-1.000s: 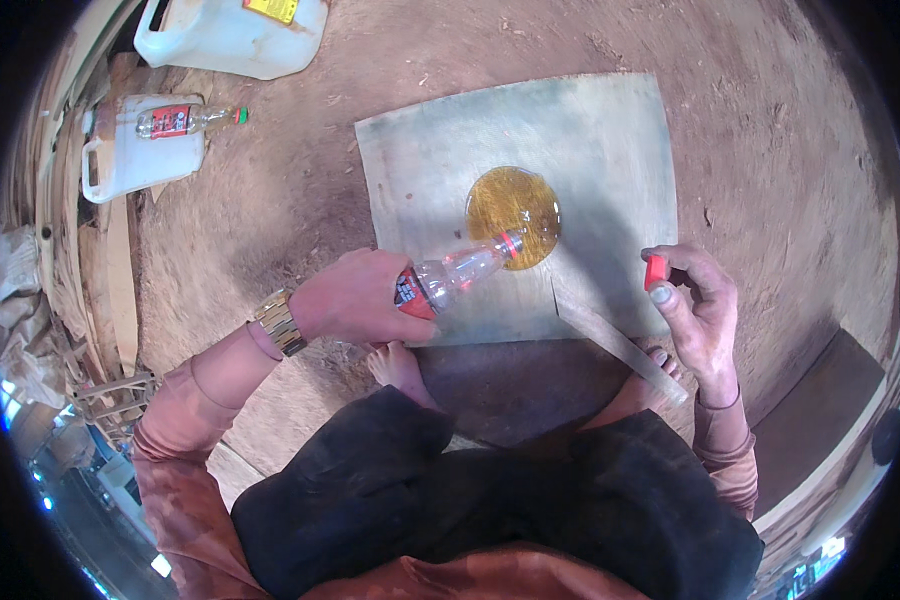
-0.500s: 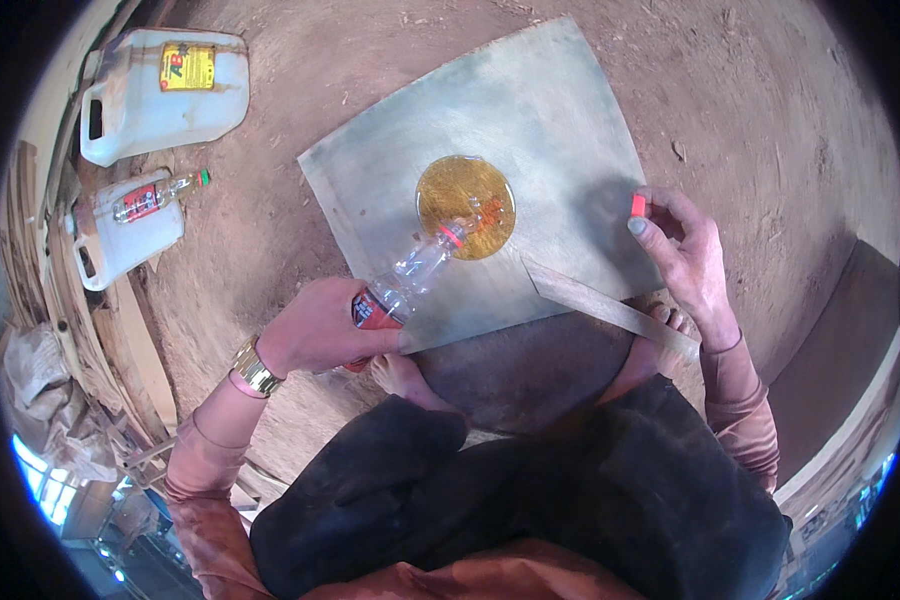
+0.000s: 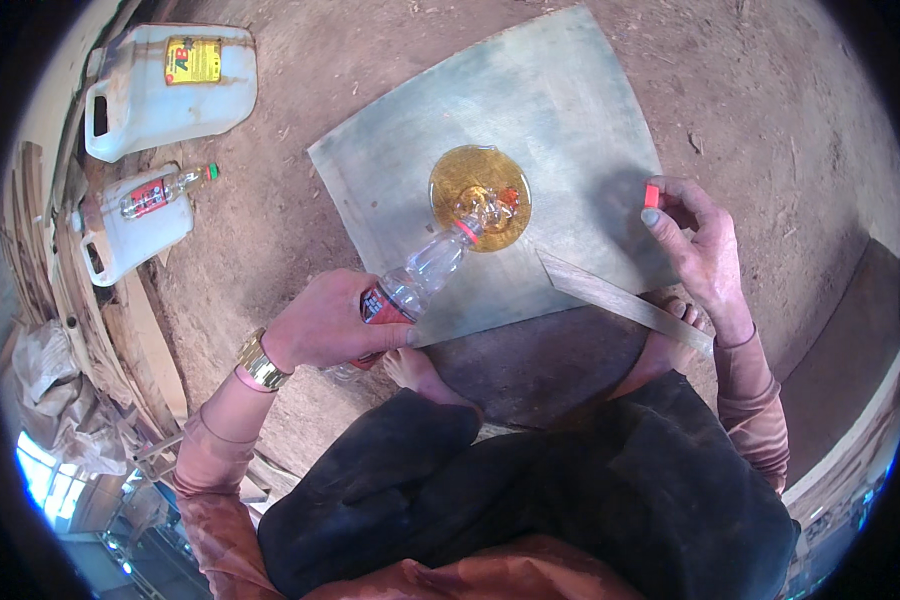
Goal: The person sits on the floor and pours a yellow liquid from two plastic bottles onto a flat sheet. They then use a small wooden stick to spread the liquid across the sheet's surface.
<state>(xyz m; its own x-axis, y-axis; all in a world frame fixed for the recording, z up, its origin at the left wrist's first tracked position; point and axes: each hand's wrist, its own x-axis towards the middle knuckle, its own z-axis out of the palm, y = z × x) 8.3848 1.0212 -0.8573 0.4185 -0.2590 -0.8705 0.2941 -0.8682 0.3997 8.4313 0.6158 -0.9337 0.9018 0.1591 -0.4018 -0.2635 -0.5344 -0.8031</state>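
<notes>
My left hand (image 3: 332, 322), with a gold-coloured watch at the wrist, is closed around a clear plastic bottle (image 3: 432, 268) with a dark and red label. The bottle is tilted, its red-ringed neck over a round puddle of amber liquid (image 3: 470, 172). This puddle lies on a pale grey-green board (image 3: 370, 170); an orange-red patch shows within it. To the right, above the board's edge, my right hand (image 3: 703, 245) pinches a small red bottle cap (image 3: 652, 195) between thumb and finger. Between my hands a flat wooden stick (image 3: 610, 300) reaches from the board to my right foot.
At the far left lie a large white jug (image 3: 175, 110) with a yellow label and a smaller white jug (image 3: 135, 240). A green-capped bottle (image 3: 165, 190) rests on the smaller one. Wood strips (image 3: 145, 345) and a crumpled sack (image 3: 55, 395) line the left side.
The whole view has shifted slightly, moving the scene to the right. The amber puddle looks a little wider around the bottle's mouth. Both hands keep their grips.
</notes>
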